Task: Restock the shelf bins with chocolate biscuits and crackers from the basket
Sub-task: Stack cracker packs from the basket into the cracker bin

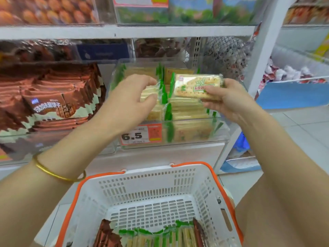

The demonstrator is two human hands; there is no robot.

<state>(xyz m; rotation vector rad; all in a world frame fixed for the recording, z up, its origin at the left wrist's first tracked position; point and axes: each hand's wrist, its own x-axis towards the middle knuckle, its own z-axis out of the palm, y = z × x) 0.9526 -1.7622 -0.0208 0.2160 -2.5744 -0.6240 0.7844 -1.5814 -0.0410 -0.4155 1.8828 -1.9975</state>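
Observation:
My right hand (pixel 226 98) grips a green-and-cream cracker pack (pixel 194 86) and holds it over the clear cracker bin (pixel 195 138). My left hand (pixel 130 97) reaches into the same bin, its fingers curled round the edge of the stacked cracker packs (pixel 151 91) in the left row. To the left, brown chocolate biscuit packs (pixel 53 104) fill another clear bin. Below, a white basket (pixel 151 189) with orange handles holds several cracker packs (pixel 160 237) and brown chocolate biscuit packs (pixel 106 236) at its near end.
An orange price tag (pixel 140 134) reading 6.5 sits on the cracker bin's front. A white shelf board (pixel 124 32) runs above, with more snack bins on it. To the right stand a white upright (pixel 261 50) and a bin of wrapped sweets (pixel 293 73).

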